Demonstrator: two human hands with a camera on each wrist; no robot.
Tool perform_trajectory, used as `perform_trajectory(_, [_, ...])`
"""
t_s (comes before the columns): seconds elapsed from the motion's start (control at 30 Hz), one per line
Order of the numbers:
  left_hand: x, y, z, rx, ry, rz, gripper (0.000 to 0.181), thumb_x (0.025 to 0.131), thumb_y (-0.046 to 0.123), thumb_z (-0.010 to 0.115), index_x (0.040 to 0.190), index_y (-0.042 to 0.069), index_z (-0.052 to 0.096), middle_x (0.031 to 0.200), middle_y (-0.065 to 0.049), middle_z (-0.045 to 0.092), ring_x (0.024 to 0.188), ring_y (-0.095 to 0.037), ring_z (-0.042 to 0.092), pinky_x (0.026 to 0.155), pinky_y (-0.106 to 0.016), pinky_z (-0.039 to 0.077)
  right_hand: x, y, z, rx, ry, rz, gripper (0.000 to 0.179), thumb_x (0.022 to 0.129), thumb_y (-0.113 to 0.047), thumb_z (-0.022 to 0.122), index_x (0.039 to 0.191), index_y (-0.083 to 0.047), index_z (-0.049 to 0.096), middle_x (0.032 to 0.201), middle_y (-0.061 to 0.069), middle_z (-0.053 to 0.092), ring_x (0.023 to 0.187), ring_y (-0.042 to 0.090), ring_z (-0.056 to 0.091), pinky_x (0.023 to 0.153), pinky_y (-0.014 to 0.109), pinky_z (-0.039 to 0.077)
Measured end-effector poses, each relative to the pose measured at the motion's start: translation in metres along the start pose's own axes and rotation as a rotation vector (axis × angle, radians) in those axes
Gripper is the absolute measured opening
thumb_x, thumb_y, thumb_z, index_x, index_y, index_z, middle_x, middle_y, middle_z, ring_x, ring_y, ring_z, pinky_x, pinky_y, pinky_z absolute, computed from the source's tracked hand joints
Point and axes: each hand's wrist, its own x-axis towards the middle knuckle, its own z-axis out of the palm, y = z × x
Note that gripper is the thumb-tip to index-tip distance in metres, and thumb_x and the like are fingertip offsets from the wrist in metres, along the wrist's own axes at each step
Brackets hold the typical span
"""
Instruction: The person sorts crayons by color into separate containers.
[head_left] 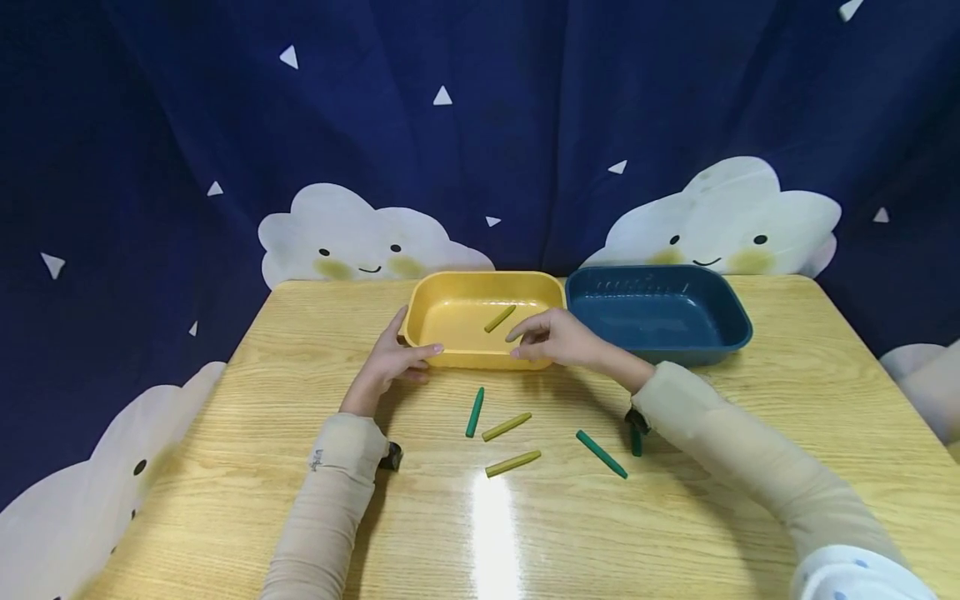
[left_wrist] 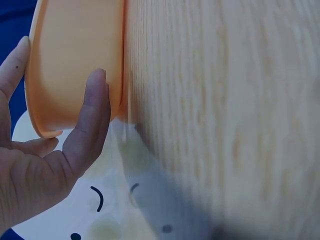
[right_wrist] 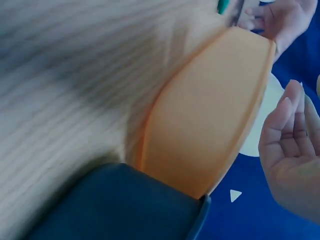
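My left hand [head_left: 390, 357] holds the near left corner of the yellow bin [head_left: 480, 360], with fingers along its outer wall and one digit at the rim. In the left wrist view, the fingers [left_wrist: 92, 107] lie against that wall. Above the bin's near right rim is my right hand [head_left: 558, 337], its fingers loosely bent and nothing between them. Inside the bin, just left of those fingertips, is a yellow crayon [head_left: 499, 318]. The right wrist view shows the right hand [right_wrist: 292, 150] beside the bin's rim, away from its outer wall.
A dark blue bin [head_left: 652, 325] stands against the yellow bin's right side. On the wooden table in front lie green crayons [head_left: 475, 412] [head_left: 602, 454] and yellow crayons [head_left: 507, 427] [head_left: 513, 463]. Another green crayon [head_left: 636, 442] is partly hidden under my right wrist. A navy curtain [head_left: 510, 150] hangs behind.
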Motion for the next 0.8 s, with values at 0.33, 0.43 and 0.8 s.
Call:
perform_trajectory(0.33, [0.000,0.000,-0.001,0.004,-0.009,0.002,0.101,0.077,0.016,0.074,0.147,0.033,0.004,0.116,-0.023,0.039,0.086,-0.039,0.058,0.068,-0.046,0.055,-0.022,0.018,0.018,-0.132,-0.153,-0.072,0.029,0.081,-0.010,0.069,0.105,0.005,0.066,0.072,0.003,0.067,0.060,0.015,0.061,0.053,0.023,0.048])
perform_trajectory(0.43, [0.000,0.000,-0.001,0.002,-0.006,0.002,0.100,0.076,0.016,0.075,0.147,0.034,0.006,0.115,-0.022,0.040,0.084,-0.038,0.058,0.068,-0.046,0.055,-0.027,0.021,0.023,-0.197,-0.206,-0.110,0.028,0.080,-0.010,0.070,0.103,0.005,0.067,0.070,0.000,0.067,0.059,0.009,0.060,0.054,0.020,0.048])
perform_trajectory(0.8, [0.000,-0.001,-0.001,0.006,0.001,0.000,0.100,0.077,0.015,0.075,0.147,0.034,0.006,0.113,-0.022,0.041,0.080,-0.034,0.058,0.069,-0.047,0.054,-0.031,0.027,0.040,-0.310,-0.243,-0.110,0.018,0.068,-0.003,0.076,0.085,-0.002,0.070,0.054,-0.003,0.056,0.048,-0.001,0.044,0.051,0.017,0.043])
